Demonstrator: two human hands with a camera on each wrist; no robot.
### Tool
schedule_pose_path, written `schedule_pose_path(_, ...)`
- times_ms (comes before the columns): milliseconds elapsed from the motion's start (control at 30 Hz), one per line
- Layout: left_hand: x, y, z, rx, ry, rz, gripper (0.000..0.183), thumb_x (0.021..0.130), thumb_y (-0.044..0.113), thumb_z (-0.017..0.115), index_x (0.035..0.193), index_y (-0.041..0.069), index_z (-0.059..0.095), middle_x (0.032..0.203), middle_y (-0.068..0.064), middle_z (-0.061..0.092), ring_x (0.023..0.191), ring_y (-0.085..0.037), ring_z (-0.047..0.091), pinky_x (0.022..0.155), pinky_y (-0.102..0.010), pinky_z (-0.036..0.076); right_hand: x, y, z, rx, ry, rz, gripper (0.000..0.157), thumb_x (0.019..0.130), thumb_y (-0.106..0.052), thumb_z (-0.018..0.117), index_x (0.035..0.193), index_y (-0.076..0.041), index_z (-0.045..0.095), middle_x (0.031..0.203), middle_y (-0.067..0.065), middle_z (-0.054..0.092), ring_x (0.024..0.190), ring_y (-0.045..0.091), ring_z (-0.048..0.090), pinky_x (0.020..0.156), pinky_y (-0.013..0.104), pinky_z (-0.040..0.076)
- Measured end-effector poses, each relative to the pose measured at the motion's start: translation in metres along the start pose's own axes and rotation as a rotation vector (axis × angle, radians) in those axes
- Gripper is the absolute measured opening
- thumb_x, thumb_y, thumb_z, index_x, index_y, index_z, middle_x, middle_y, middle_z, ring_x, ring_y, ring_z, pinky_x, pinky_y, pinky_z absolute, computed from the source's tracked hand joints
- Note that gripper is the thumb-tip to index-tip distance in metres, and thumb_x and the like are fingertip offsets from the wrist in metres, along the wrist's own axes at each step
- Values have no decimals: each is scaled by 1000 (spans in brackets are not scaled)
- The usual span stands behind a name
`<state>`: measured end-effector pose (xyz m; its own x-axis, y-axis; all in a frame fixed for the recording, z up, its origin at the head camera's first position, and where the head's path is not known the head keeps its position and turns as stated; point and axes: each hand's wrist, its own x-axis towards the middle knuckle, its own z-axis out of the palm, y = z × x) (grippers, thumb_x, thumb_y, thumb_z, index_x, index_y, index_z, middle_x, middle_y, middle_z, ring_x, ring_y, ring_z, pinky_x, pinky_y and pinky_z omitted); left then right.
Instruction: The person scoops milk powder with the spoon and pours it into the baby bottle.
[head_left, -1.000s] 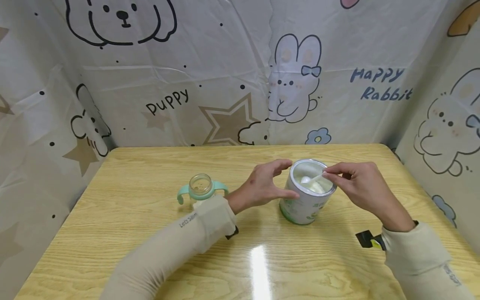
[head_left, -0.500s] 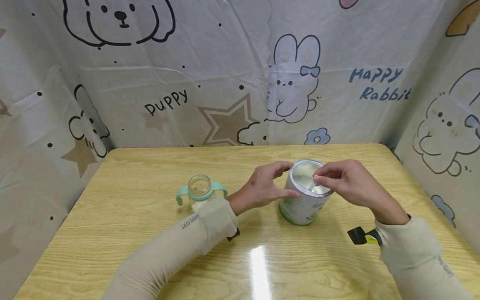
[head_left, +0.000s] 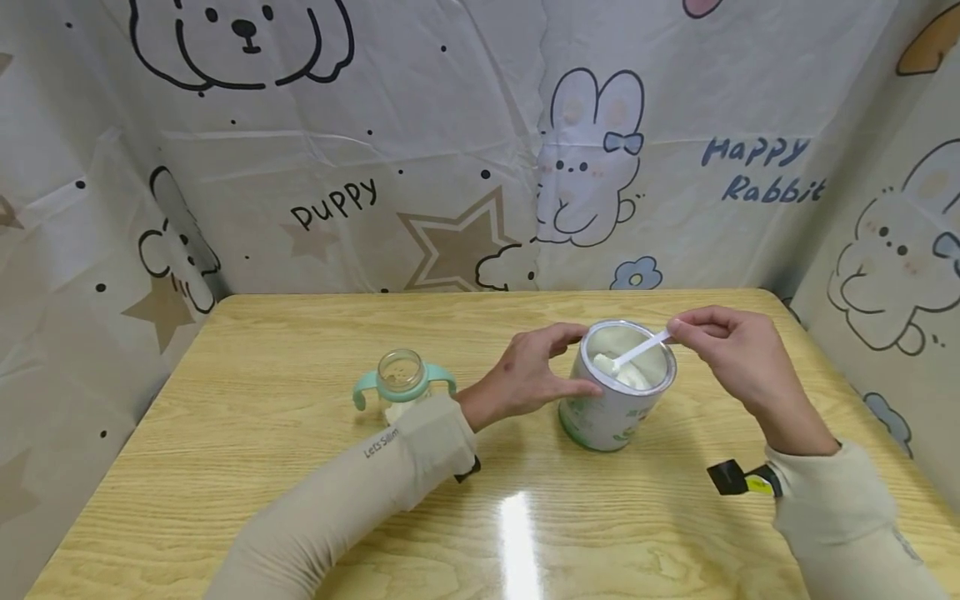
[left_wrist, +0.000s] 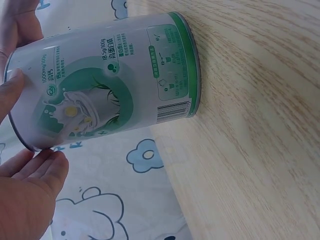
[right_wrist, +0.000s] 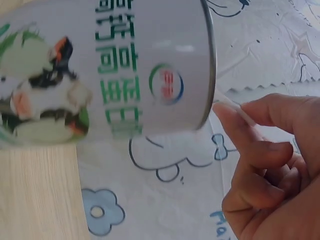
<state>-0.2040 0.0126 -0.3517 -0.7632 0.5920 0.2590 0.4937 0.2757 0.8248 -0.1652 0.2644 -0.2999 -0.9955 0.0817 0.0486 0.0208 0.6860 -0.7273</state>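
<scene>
An open milk powder can [head_left: 611, 421], white with a green base band, stands upright on the table with pale powder inside. My left hand [head_left: 532, 371] holds its left side near the rim, thumb in front and fingers behind; the left wrist view shows the digits touching the can [left_wrist: 105, 80]. Between thumb and forefinger, my right hand [head_left: 738, 358] pinches the handle end of a white scoop [head_left: 643, 347]. The scoop slants down into the can, its bowl heaped with powder inside the opening. In the right wrist view the can [right_wrist: 115, 70] hides the bowl.
A baby bottle [head_left: 402, 379] without a lid, with mint green handles, stands left of the can, partly behind the left sleeve [head_left: 360, 492]. Behind the wooden table [head_left: 285, 333] hangs a printed cloth [head_left: 420, 108].
My right hand dipped toward the can's opening, then rose and moved right. More of the scoop's handle shows now, with powder in its bowl. The left hand and the can stayed in place.
</scene>
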Motion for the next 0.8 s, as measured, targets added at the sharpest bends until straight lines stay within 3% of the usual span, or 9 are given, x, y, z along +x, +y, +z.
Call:
schedule_pose_path(133, 0, 0, 0, 5, 1, -7, 68, 78, 17, 88, 137, 4, 56, 138, -8, 59, 131, -19, 53, 108, -19, 40, 0, 6, -2, -81, 53, -2, 46, 101, -44, 57, 117, -2, 66, 104, 13, 75, 91, 24, 54, 64, 32, 38)
schedule_pose_path(233, 0, 0, 0, 4, 1, -12, 68, 78, 18, 88, 137, 5, 56, 138, -7, 59, 131, -18, 52, 108, -19, 40, -1, 8, -3, -114, 73, -11, 44, 101, -42, 56, 117, -1, 66, 103, 15, 75, 86, 23, 55, 60, 31, 37)
schedule_pose_path(533, -1, 1, 1, 27, 7, 2, 68, 77, 19, 88, 137, 6, 57, 137, -5, 60, 130, -16, 53, 107, -18, 40, -1, 10, -5, -58, 71, 32, 46, 100, -45, 57, 114, -3, 66, 78, -6, 72, 65, 15, 48, 50, 29, 37)
schedule_pose_path(800, -1, 3, 0, 25, 4, -9, 68, 78, 18, 88, 137, 6, 56, 138, -5, 60, 131, -18, 53, 108, -19, 40, 1, 11, -5, -9, 42, 82, 47, 100, -47, 57, 118, -4, 64, 76, -15, 69, 65, 14, 47, 45, 30, 35)
